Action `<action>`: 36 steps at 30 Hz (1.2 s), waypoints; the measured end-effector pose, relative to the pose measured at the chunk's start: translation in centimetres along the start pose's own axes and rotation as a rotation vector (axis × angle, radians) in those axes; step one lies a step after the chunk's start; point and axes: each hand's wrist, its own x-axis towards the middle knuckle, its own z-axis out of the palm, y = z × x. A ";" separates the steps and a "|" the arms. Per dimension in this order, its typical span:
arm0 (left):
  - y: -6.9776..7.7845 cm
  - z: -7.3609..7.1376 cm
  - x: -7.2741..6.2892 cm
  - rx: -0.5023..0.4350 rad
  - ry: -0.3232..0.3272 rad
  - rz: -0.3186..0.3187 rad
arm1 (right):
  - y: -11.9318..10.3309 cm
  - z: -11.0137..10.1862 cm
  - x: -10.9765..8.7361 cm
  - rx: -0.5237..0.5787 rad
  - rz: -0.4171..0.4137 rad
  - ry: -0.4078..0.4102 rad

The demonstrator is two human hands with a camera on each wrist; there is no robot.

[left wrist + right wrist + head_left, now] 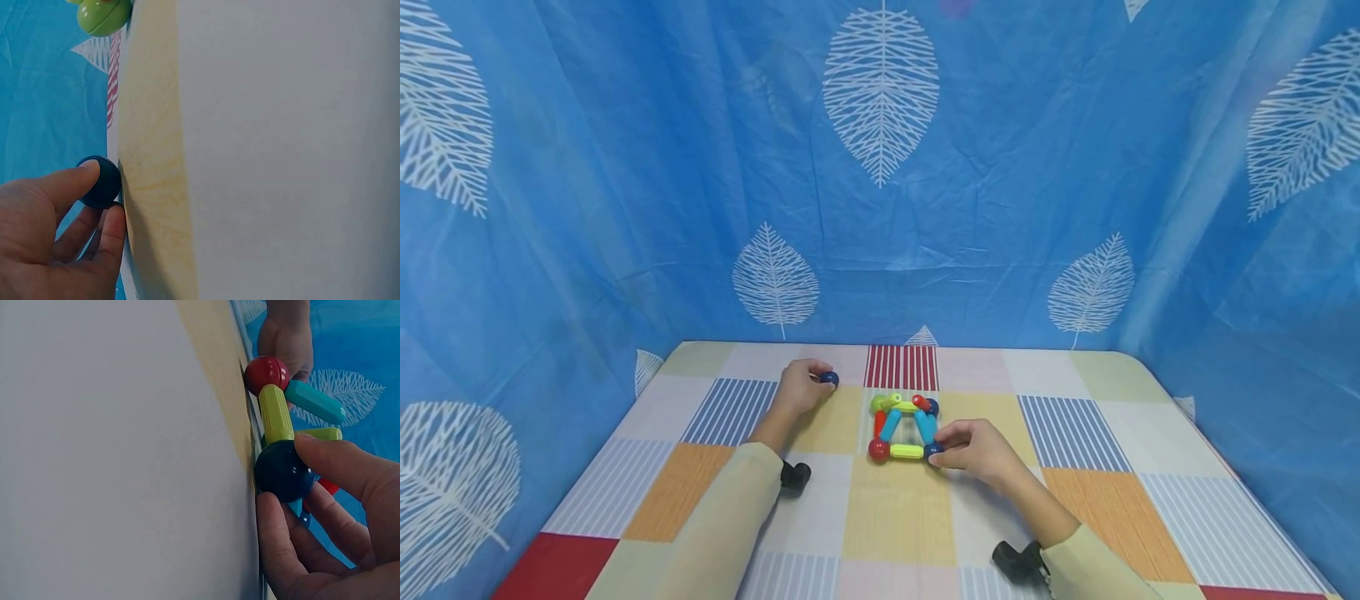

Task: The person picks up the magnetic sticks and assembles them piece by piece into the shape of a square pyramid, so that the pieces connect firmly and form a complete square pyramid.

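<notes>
My left hand [797,392] pinches a loose dark blue ball [100,182] between thumb and fingers, low over the table at the left. In the middle stands a frame of magnetic rods and balls. Its corners are a red ball [878,451], a green ball [877,403], a far dark blue ball [933,407] and a near dark blue ball [285,470]. My right hand [981,452] holds that near ball with thumb and fingertips. A yellow-green rod [907,452] joins it to the red ball. Light blue rods [891,426] slant upward, and a red rod [879,426] runs along the left side.
A patchwork-patterned cloth [898,508] covers the table. Blue curtains with white leaf prints [880,96] hang behind and on both sides. Black devices [795,476] are strapped at both wrists.
</notes>
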 end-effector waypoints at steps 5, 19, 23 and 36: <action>0.1 -0.1 0.0 0.019 -0.006 0.018 | 0.0 -0.1 0.0 0.036 0.006 -0.011; 0.1 0.0 0.1 0.033 -0.001 0.020 | 0.1 -0.1 0.0 0.046 0.010 0.002; 0.0 0.0 0.1 0.032 0.005 0.021 | 0.0 -0.1 0.0 0.049 0.010 0.002; -0.3 0.0 0.0 0.043 -0.013 0.029 | 0.0 0.1 0.0 0.026 0.023 0.005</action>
